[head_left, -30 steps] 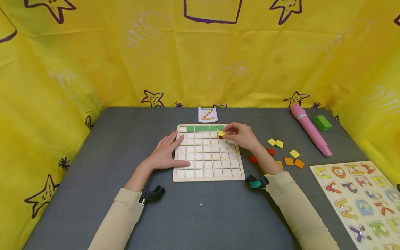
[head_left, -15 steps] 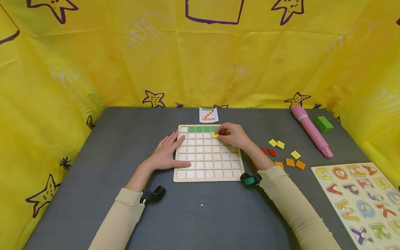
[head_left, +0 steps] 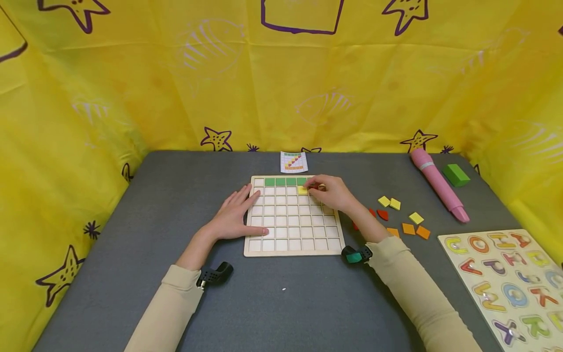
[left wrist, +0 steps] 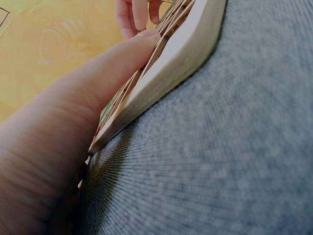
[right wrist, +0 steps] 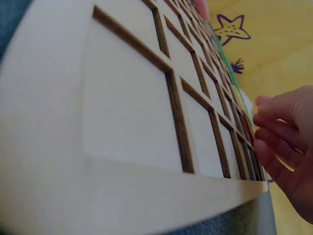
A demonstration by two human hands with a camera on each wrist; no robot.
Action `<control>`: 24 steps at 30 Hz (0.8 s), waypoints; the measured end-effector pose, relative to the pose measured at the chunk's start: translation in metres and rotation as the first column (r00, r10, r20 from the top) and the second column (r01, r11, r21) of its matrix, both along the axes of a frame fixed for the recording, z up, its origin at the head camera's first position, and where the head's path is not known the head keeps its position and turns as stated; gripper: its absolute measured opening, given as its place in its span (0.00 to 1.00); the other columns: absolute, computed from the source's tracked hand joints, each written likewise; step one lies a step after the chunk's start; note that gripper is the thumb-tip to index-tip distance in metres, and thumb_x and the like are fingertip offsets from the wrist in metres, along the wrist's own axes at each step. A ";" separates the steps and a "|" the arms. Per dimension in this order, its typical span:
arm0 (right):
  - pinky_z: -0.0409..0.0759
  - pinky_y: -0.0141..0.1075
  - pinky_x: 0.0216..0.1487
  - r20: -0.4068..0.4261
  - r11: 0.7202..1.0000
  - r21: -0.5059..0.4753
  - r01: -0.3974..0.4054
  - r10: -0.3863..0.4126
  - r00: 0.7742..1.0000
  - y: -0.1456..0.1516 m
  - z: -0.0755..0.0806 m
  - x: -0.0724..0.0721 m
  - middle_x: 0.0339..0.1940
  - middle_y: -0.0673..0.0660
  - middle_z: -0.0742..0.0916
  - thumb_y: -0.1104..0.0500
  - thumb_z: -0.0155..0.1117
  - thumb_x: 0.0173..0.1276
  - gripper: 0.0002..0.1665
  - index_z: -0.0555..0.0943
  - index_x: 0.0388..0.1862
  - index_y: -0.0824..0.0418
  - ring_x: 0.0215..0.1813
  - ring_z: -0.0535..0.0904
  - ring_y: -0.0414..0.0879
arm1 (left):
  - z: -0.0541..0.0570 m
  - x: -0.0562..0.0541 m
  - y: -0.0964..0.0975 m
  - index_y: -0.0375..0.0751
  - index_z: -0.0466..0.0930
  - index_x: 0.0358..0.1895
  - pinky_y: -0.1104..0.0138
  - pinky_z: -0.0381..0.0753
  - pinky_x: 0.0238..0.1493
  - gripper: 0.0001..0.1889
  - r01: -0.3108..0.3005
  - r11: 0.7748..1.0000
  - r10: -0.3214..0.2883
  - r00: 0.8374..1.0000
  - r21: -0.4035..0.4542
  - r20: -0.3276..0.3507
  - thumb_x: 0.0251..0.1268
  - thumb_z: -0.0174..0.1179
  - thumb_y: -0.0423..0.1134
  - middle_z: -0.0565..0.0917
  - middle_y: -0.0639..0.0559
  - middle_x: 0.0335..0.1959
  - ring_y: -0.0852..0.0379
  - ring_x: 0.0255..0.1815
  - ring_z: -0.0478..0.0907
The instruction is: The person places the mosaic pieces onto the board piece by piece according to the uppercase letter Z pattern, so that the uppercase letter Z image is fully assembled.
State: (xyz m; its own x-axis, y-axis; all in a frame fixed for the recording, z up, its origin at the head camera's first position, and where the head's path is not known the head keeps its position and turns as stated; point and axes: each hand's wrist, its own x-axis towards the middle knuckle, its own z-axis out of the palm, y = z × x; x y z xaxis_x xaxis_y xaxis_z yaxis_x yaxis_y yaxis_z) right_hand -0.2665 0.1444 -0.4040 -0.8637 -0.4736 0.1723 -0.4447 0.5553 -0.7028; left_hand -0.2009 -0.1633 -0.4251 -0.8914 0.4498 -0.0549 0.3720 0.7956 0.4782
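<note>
A wooden grid board (head_left: 281,247) lies on the dark table, with a row of green tiles (head_left: 280,182) along its far side. One yellow tile (head_left: 302,189) sits in a cell just below that row. My right hand (head_left: 331,191) is at the board's far right, its thumb and fingers pinching a small red tile (right wrist: 248,128) low at the cells beside the yellow one; the fingers partly hide it. My left hand (head_left: 233,215) rests on the board's left edge with fingers spread and thumb (left wrist: 127,54) laid over the rim.
A small pattern card (head_left: 293,162) lies behind the board. To the right are loose yellow tiles (head_left: 395,204), red pieces (head_left: 382,215) and orange tiles (head_left: 408,228). Farther right lie a pink marker-shaped object (head_left: 440,185), a green block (head_left: 456,175) and a letter puzzle (head_left: 492,264).
My right hand has moved left and set the yellow tile in its cell, then shifted slightly right with its fingers at the red tile. The left hand has stayed in place.
</note>
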 end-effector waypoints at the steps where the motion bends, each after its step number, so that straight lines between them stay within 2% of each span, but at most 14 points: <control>1: 0.79 0.45 0.49 0.008 1.000 -0.004 0.012 -0.012 1.000 0.003 0.001 0.001 0.42 0.57 0.87 0.64 0.61 0.70 0.09 0.86 0.46 0.63 0.45 0.80 0.50 | 0.000 0.000 0.000 0.44 0.46 0.79 0.50 0.35 0.74 0.58 0.001 1.000 -0.001 1.000 0.000 0.001 0.51 0.63 0.70 0.38 0.43 0.80 0.48 0.79 0.34; 7: 0.78 0.47 0.48 0.056 0.996 0.002 0.086 -0.086 0.995 0.028 0.011 0.011 0.46 0.57 0.87 0.60 0.60 0.72 0.11 0.85 0.49 0.62 0.47 0.80 0.52 | 0.000 -0.001 0.001 0.44 0.46 0.79 0.49 0.35 0.74 0.58 0.008 1.000 -0.008 1.000 0.015 0.001 0.51 0.65 0.69 0.39 0.42 0.80 0.47 0.79 0.35; 11: 0.79 0.46 0.50 0.081 0.996 0.051 0.072 -0.076 0.994 0.051 0.016 0.020 0.44 0.56 0.87 0.59 0.62 0.71 0.10 0.85 0.47 0.61 0.45 0.81 0.51 | 0.000 -0.001 -0.001 0.43 0.47 0.79 0.50 0.35 0.74 0.57 0.016 1.000 -0.016 1.000 0.024 -0.003 0.51 0.66 0.67 0.38 0.42 0.80 0.47 0.79 0.35; 14: 0.79 0.43 0.49 0.114 0.993 0.118 0.025 -0.039 0.993 0.071 0.019 0.029 0.41 0.54 0.87 0.59 0.64 0.70 0.09 0.85 0.45 0.61 0.43 0.81 0.48 | 0.000 -0.001 -0.002 0.43 0.47 0.79 0.50 0.35 0.74 0.57 0.029 0.999 -0.029 1.000 0.028 -0.003 0.51 0.66 0.67 0.38 0.41 0.80 0.46 0.79 0.34; 19: 0.78 0.37 0.42 0.204 0.975 0.215 -0.056 0.011 0.979 0.099 0.028 0.044 0.36 0.50 0.86 0.60 0.66 0.67 0.09 0.85 0.45 0.59 0.38 0.79 0.46 | 0.004 0.000 -0.004 0.42 0.48 0.78 0.50 0.33 0.74 0.60 0.057 0.997 -0.059 0.998 0.060 0.021 0.47 0.70 0.66 0.38 0.40 0.79 0.45 0.79 0.33; 24: 0.75 0.34 0.40 0.284 0.957 0.200 -0.209 0.147 0.947 0.114 0.032 0.053 0.35 0.52 0.82 0.65 0.67 0.65 0.14 0.83 0.50 0.61 0.38 0.76 0.47 | 0.009 0.002 -0.005 0.40 0.45 0.79 0.49 0.32 0.74 0.65 0.098 0.994 -0.102 0.992 0.051 0.080 0.42 0.72 0.67 0.34 0.39 0.79 0.45 0.79 0.30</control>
